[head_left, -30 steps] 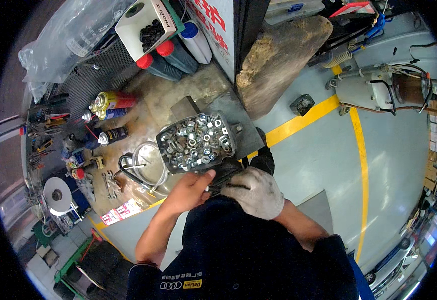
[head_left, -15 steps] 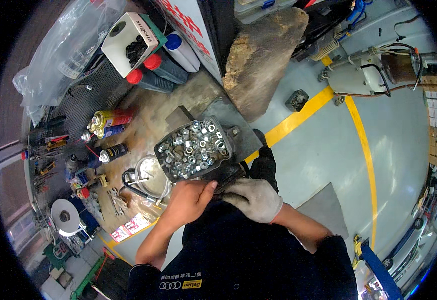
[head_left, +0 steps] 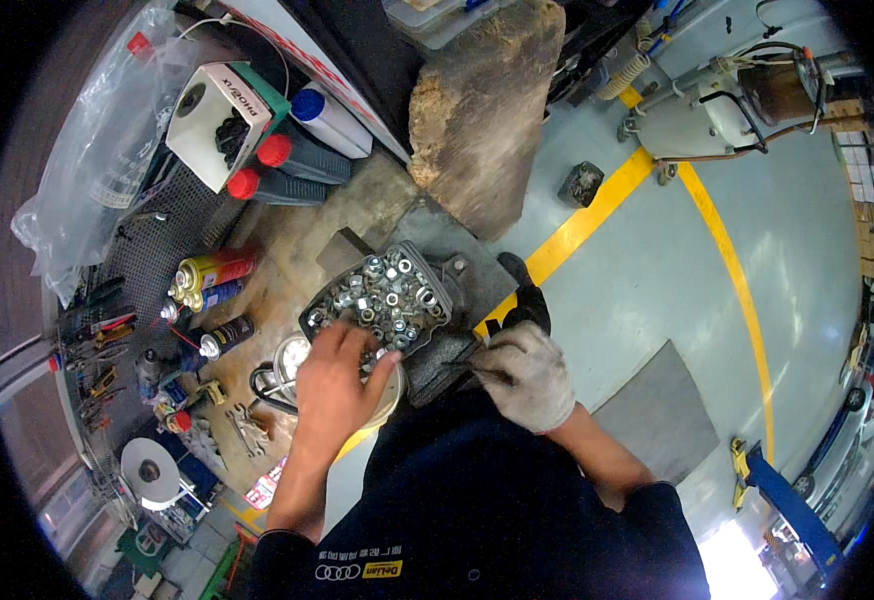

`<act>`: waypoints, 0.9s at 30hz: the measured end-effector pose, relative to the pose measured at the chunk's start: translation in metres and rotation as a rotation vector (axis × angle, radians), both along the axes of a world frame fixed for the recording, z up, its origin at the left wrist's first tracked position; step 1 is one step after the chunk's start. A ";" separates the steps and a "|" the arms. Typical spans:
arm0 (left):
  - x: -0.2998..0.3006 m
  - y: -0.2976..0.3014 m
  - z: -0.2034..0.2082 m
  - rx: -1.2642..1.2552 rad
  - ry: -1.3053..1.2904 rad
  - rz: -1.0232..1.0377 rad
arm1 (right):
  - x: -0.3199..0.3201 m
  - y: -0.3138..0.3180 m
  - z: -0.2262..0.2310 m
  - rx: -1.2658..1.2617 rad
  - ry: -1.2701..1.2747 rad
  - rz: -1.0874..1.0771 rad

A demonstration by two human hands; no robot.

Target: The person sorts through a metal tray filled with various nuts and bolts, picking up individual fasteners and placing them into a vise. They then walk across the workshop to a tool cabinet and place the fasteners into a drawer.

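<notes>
Stained brown workbench tabletop (head_left: 372,195), its right corner jutting over a grey floor (head_left: 647,260). From where I stand, an open black tray (head_left: 435,275) heaped with silver metal nuts (head_left: 393,299) sits by the tabletop's near edge, close to that corner. Over the tray's near side reaches a bare left hand (head_left: 337,388), back up, fingers bent above the nuts, thumb spread apart from them; fingertip contact is hidden. Beyond the near edge, a right hand (head_left: 532,378) in a pale grey fabric glove angles inward, fingers curled; I cannot tell whether they grip anything. Between the hands shows a black textured object (head_left: 437,360).
</notes>
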State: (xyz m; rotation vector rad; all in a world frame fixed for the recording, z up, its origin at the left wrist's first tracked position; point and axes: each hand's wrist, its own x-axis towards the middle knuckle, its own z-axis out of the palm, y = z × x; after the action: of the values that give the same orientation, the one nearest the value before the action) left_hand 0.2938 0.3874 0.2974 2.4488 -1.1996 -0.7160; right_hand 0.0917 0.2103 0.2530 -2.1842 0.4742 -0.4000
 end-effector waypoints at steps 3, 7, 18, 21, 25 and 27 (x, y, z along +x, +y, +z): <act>0.013 -0.005 -0.021 -0.166 -0.105 -0.192 | -0.003 -0.005 -0.009 0.021 0.032 -0.084; 0.007 -0.020 -0.042 -0.100 -0.151 -0.334 | -0.001 -0.009 -0.017 0.035 0.039 -0.127; 0.037 0.004 -0.017 -0.049 -0.139 -0.389 | -0.005 -0.015 -0.021 0.067 0.078 -0.196; 0.035 -0.003 -0.020 -0.199 -0.092 -0.312 | -0.005 -0.012 -0.028 0.118 0.087 -0.227; 0.038 -0.026 -0.043 -0.205 -0.166 -0.462 | -0.002 -0.009 -0.024 0.122 0.097 -0.250; 0.037 -0.035 -0.038 -0.188 -0.202 -0.491 | -0.003 -0.010 -0.020 0.104 0.082 -0.228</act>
State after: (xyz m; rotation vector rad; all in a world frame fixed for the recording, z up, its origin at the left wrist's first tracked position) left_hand 0.3313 0.3528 0.2593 2.1258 -1.8882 -0.4502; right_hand 0.0885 0.2006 0.2328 -2.0583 0.7771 -0.3998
